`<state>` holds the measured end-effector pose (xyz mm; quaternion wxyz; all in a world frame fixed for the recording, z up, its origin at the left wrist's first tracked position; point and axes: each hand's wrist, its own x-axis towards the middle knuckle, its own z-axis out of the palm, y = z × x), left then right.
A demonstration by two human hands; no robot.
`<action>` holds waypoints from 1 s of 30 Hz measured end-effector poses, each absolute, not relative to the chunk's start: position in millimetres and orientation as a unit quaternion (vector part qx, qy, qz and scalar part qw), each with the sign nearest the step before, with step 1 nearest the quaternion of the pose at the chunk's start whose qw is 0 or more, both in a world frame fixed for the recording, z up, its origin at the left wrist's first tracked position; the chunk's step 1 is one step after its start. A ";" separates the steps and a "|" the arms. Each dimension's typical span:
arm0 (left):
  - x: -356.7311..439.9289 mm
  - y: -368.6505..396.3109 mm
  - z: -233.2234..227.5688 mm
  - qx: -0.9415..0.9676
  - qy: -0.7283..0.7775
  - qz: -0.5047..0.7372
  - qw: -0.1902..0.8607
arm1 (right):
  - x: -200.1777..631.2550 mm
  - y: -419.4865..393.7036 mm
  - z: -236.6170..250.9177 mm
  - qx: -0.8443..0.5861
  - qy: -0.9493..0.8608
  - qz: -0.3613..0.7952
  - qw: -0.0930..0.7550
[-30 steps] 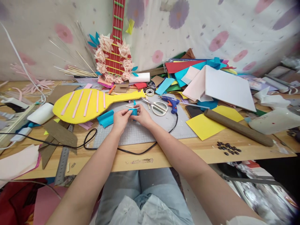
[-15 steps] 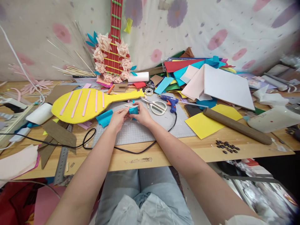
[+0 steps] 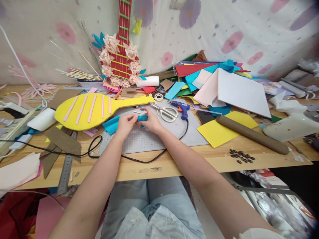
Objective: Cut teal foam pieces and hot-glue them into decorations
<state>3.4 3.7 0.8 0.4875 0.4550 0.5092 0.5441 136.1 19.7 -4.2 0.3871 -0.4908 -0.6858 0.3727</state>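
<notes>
Both hands meet over the grey cutting mat (image 3: 149,139) at the middle of the wooden table. My left hand (image 3: 126,124) and my right hand (image 3: 151,121) pinch a small folded piece of blue foam (image 3: 142,118) between their fingertips. A loose strip of the same blue foam (image 3: 111,124) lies just left of my left hand. The yellow foam guitar shape (image 3: 89,109) with pink strips lies behind it. Scissors (image 3: 165,112) and a blue glue gun (image 3: 180,107) rest just right of my right hand.
A black cord (image 3: 139,160) loops across the mat's front. Yellow sheet (image 3: 219,131), brown roll (image 3: 251,133) and dark seeds (image 3: 241,156) lie at right; a heap of coloured foam sheets (image 3: 214,83) behind. A metal ruler (image 3: 66,169) and brown card (image 3: 59,144) lie at left.
The hands have stayed almost in place, turning and pressing the small blue piece, which now lies flatter between the fingertips. The view shifted slightly.
</notes>
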 end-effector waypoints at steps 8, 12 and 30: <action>4.2 0.8 3.5 0.458 0.467 0.546 0.524 | 143.8 17.4 6.1 -0.463 -0.729 0.335 0.376; 6.3 -0.6 4.8 0.447 0.469 0.545 0.532 | 147.1 17.7 4.9 -0.456 -0.728 0.337 0.385; 11.5 -1.4 3.5 0.425 0.486 0.554 0.525 | 145.7 15.0 12.8 -0.528 -0.703 0.249 0.405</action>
